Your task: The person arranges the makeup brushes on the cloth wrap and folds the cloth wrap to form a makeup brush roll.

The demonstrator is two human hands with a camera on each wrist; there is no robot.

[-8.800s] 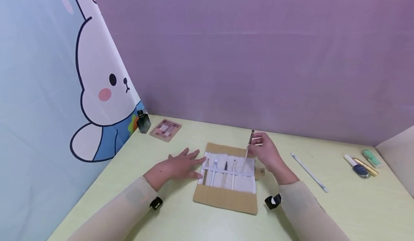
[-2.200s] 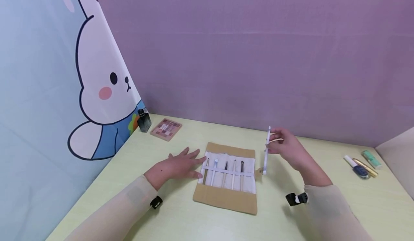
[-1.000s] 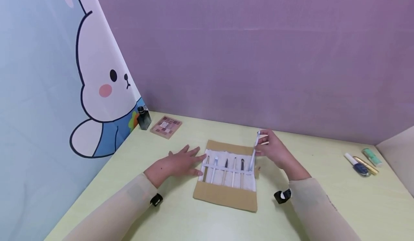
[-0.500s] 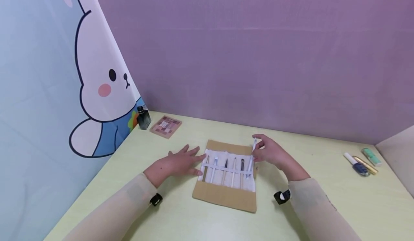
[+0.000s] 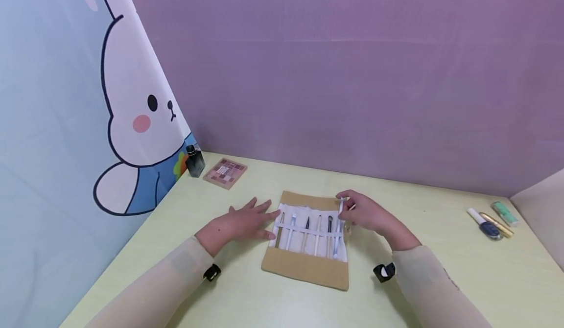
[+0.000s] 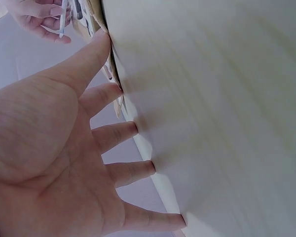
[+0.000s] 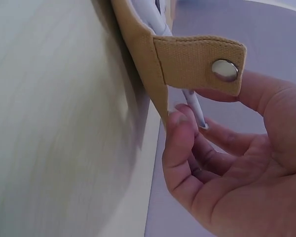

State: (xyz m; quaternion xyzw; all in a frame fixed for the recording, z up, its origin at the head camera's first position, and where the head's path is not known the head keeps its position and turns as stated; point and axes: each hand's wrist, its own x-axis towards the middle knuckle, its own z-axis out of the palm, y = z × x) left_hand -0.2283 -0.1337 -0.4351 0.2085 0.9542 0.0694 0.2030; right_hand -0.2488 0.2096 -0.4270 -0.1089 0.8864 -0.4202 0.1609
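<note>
A tan brush roll with a white lining lies unfolded on the table. Several slim makeup brushes stand side by side under its elastic band. My right hand pinches the upper end of a slim white pen-like stick, which runs under the band at the rightmost place. In the right wrist view, the roll's snap tab partly covers the stick and fingers. My left hand lies with spread, straight fingers at the roll's left edge, fingertips on the table.
At the back left stand a dark glass bottle and a pink palette. On the far right lie a white-and-navy bottle, a gold tube and a green item. A purple backdrop rises behind the table.
Earlier, my right hand placed a dark-tipped brush under the band, then picked up the white stick from the table's right. The stick has since slid down under the band. My left hand stayed put.
</note>
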